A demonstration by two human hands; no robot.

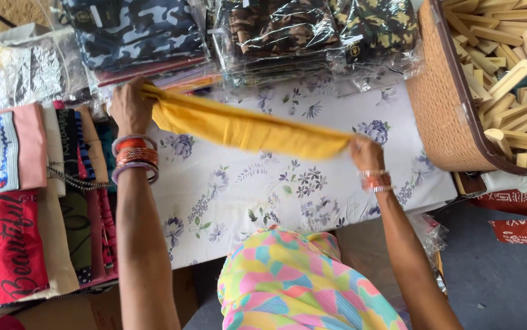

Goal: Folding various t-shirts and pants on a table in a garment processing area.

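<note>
Cloth: the soft yellow knit cloth [245, 128], gathered into a long loose band, hangs stretched between your two hands above the flowered sheet, sagging a little in folds along its lower edge.
Left hand: your left hand [130, 107] grips the upper-left end of the cloth, fingers curled shut over the bunched fabric, near the foot of the wrapped stacks.
Right hand: your right hand [366, 153] pinches the narrow right end, fingers pressed together around it.
Wrists: a stack of orange and lilac round bangles [134, 157] rings your left wrist; a thinner set of orange bangles [375, 181] rings the right.
Surface: a smooth white sheet printed with lilac flowers [245, 195] covers the table beneath the cloth.
Behind: folded camouflage garments in glossy clear plastic wrap [135, 30] lie piled at the far edge, with a second wrapped pile [288, 30] just beside it.
Left side: folded shirts, pink [7, 150] and red [3, 250], lie flat and overlapping, with printed lettering.
Right side: a tan woven plastic basket [440, 104] holds many pale wooden blocks [514, 79], angular and heaped.
Near you: your bright patchwork-print garment [300, 287] fills the lower middle.
</note>
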